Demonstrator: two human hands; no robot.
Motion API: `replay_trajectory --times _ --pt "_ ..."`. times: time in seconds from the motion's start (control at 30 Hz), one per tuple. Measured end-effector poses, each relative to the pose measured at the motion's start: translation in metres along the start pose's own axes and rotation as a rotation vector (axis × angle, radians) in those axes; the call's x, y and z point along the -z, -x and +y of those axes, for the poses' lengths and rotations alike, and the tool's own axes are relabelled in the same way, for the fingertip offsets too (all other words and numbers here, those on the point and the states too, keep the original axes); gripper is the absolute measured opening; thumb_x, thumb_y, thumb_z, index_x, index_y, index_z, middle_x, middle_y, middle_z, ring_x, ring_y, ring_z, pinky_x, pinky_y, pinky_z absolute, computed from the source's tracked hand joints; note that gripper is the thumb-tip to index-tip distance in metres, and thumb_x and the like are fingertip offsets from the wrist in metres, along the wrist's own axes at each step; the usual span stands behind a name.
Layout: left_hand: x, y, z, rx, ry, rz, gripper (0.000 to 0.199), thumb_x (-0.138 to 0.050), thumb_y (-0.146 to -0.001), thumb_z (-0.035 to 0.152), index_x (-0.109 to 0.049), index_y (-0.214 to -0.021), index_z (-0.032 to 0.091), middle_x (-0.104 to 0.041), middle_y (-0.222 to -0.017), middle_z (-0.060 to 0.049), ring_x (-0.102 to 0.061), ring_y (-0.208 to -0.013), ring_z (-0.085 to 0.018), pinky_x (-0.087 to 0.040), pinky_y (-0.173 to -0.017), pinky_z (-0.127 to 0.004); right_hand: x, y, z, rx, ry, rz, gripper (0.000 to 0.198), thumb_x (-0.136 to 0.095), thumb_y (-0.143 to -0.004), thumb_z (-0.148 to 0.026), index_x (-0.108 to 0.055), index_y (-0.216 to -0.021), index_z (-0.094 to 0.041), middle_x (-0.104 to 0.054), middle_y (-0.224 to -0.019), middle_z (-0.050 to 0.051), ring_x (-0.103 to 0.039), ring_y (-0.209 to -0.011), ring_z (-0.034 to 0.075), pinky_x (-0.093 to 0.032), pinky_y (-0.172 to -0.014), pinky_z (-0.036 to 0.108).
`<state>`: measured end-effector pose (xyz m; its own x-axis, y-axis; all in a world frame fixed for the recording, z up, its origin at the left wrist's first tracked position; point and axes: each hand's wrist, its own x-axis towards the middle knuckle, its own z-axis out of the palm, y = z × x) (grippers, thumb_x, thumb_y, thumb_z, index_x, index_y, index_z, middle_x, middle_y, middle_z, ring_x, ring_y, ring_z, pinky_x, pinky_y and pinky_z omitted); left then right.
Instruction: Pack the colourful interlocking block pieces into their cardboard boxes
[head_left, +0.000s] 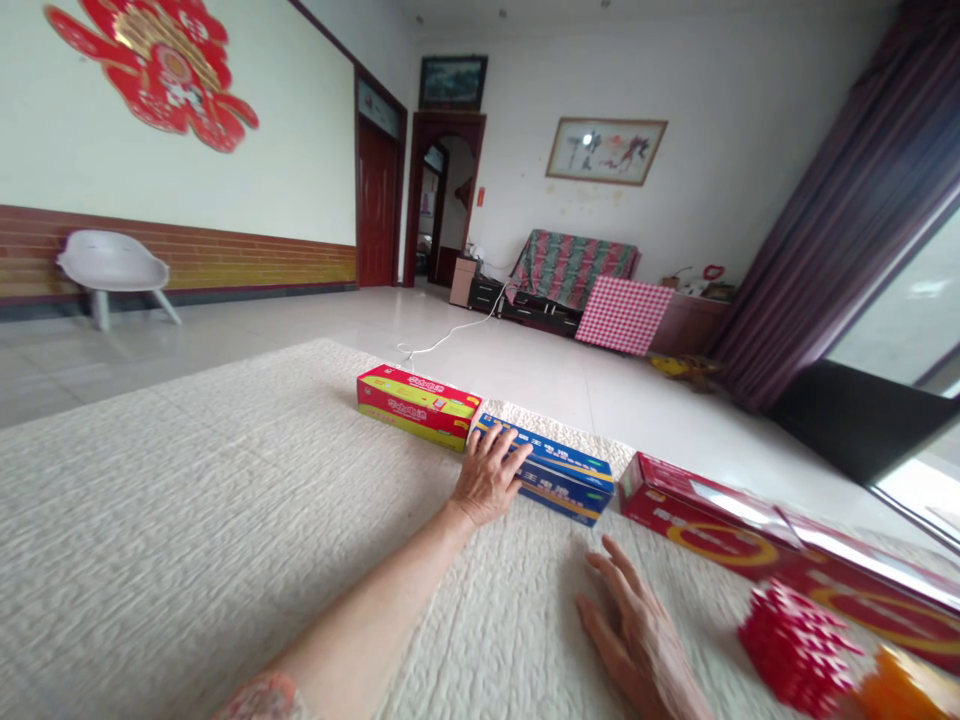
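Blue oblong box (566,474), white lettering, gold stripes.

Home, living room by all signs. Framed painting (607,151) on white wall (517,80); large red-and-gold ornament (169,75) on left wall (300,120). Long purple curtain (825,210) beside glazing (900,290). Red panelled door (377,205), glossy floor tiles (322,310), white tub chair (116,262), gingham cloth (624,315) draped (homely touch) near black drawer cabinet (484,295).

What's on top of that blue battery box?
The left hand is over one end of the blue battery box; white lettering shows along the rest. Whatever lies beneath the hand is covered.
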<state>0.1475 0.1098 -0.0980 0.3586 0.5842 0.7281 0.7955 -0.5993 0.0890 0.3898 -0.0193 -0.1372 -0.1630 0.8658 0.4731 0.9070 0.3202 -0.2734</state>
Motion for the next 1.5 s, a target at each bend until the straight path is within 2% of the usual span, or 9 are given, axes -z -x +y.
replay_trajectory --times 0.37,0.6,0.87,0.93,1.03,1.1,1.2,1.4,1.5 --pt "-0.001 0.0 0.003 -0.058 -0.016 -0.001 0.046 -0.048 -0.089 0.021 -0.051 -0.135 0.023 -0.052 -0.14 -0.011 -0.038 -0.133 -0.032 -0.032 -0.104 -0.053 0.008 -0.004 -0.007 -0.017 -0.019 -0.042 0.036 -0.051 -0.087 -0.034 -0.058 -0.12 -0.02 -0.052 -0.139 0.014 -0.053 -0.124 0.029 -0.048 -0.098 0.048" --pt "-0.009 0.0 -0.002 -0.107 -0.055 0.063 0.047 -0.049 -0.089 0.02 -0.052 -0.135 0.025 -0.055 -0.138 -0.011 -0.043 -0.13 -0.034 -0.032 -0.101 -0.053 0.022 -0.005 -0.026 -0.075 -0.084 -0.057 0.033 -0.059 -0.08 -0.023 -0.059 -0.113 -0.02 -0.053 -0.138 0.014 -0.05 -0.125 0.03 -0.044 -0.1 0.049" --pt "-0.013 0.002 -0.005 -0.158 -0.097 0.093 0.051 -0.051 -0.086 0.021 -0.05 -0.137 0.022 -0.054 -0.14 -0.013 -0.045 -0.129 -0.036 -0.034 -0.1 -0.055 0.023 -0.005 -0.028 -0.124 -0.166 -0.006 0.03 -0.062 -0.075 -0.021 -0.06 -0.105 -0.02 -0.058 -0.129 0.013 -0.055 -0.115 0.031 -0.046 -0.094 0.05" --pt "-0.012 0.003 -0.001 -0.178 -0.095 0.108 0.052 -0.052 -0.085 0.021 -0.05 -0.137 0.023 -0.053 -0.141 -0.014 -0.045 -0.13 -0.036 -0.033 -0.102 -0.055 0.02 -0.006 -0.025 -0.115 -0.224 0.058 0.027 -0.059 -0.075 -0.018 -0.061 -0.102 -0.021 -0.061 -0.123 0.011 -0.058 -0.111 0.029 -0.047 -0.092 0.046" --pt "-0.009 0.004 0.013 -0.246 -0.072 0.145 0.05 -0.052 -0.085 0.019 -0.052 -0.135 0.023 -0.054 -0.139 -0.013 -0.046 -0.13 -0.033 -0.034 -0.103 -0.053 0.014 -0.01 -0.019 -0.166 -0.383 0.272 0.025 -0.049 -0.081 -0.013 -0.06 -0.103 -0.021 -0.065 -0.11 0.009 -0.063 -0.1 0.022 -0.05 -0.088 0.037" --pt "-0.008 0.003 0.029 -0.309 -0.039 0.156 0.047 -0.051 -0.085 0.016 -0.054 -0.132 0.024 -0.057 -0.137 -0.012 -0.048 -0.129 -0.031 -0.036 -0.103 -0.05 0.012 -0.013 -0.016 -0.22 -0.461 0.414 0.025 -0.044 -0.086 -0.014 -0.059 -0.104 -0.021 -0.066 -0.102 0.007 -0.064 -0.094 0.019 -0.051 -0.083 0.033" --pt "-0.01 -0.006 0.06 -0.379 0.021 0.142 0.042 -0.048 -0.087 0.012 -0.056 -0.128 0.023 -0.06 -0.132 -0.01 -0.05 -0.127 -0.028 -0.038 -0.103 -0.049 0.014 -0.016 -0.014 -0.214 -0.507 0.511 0.024 -0.041 -0.089 -0.018 -0.059 -0.106 -0.021 -0.065 -0.1 0.007 -0.063 -0.092 0.018 -0.051 -0.081 0.033" --pt "-0.031 -0.058 0.114 -0.435 0.148 0.089 0.032 -0.044 -0.091 0.012 -0.065 -0.114 0.019 -0.064 -0.123 -0.011 -0.056 -0.116 -0.024 -0.047 -0.099 -0.042 0.02 -0.017 -0.01 -0.25 -0.614 0.757 0.024 -0.034 -0.095 -0.024 -0.053 -0.11 -0.021 -0.061 -0.102 0.007 -0.059 -0.095 0.019 -0.049 -0.085 0.036" --pt "-0.045 -0.088 0.129 -0.475 0.154 0.043 0.028 -0.046 -0.09 0.012 -0.068 -0.107 0.017 -0.065 -0.118 -0.012 -0.057 -0.112 -0.024 -0.049 -0.097 -0.042 0.019 -0.018 -0.007 -0.265 -0.635 0.802 0.023 -0.033 -0.096 -0.027 -0.053 -0.108 -0.022 -0.058 -0.099 0.006 -0.056 -0.095 0.019 -0.047 -0.087 0.038"
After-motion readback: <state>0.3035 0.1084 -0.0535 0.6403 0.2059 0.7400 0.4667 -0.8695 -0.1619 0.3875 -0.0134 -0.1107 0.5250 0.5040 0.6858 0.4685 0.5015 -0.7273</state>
